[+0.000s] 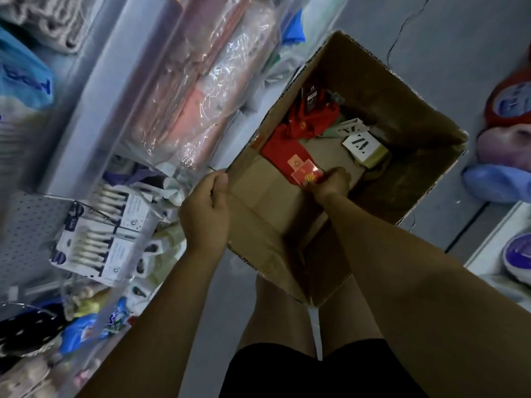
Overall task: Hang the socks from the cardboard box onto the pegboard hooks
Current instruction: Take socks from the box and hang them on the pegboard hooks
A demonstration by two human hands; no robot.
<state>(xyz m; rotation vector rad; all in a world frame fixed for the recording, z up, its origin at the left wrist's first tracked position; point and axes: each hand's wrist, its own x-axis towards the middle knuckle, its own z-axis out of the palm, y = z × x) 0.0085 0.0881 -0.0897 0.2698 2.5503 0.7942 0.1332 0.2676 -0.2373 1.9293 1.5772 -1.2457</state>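
the open brown cardboard box (402,90) sits tilted, its near left rim gripped by the left hand (205,214). on its bottom, red socks (283,147) lie bunched toward the far left. the nearest pair carries a red card label (304,170), pinched by the right hand (330,182). pale greenish socks (376,156) with white, black-marked labels lie toward the far right. the grey pegboard (26,225) with wire hooks (34,307) stands left of the box.

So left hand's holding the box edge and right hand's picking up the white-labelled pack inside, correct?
Not quite. In the head view the right hand pinches the red sock pack, not the white-labelled pack, which lies apart from it in the box. The left hand does hold the cardboard box edge.
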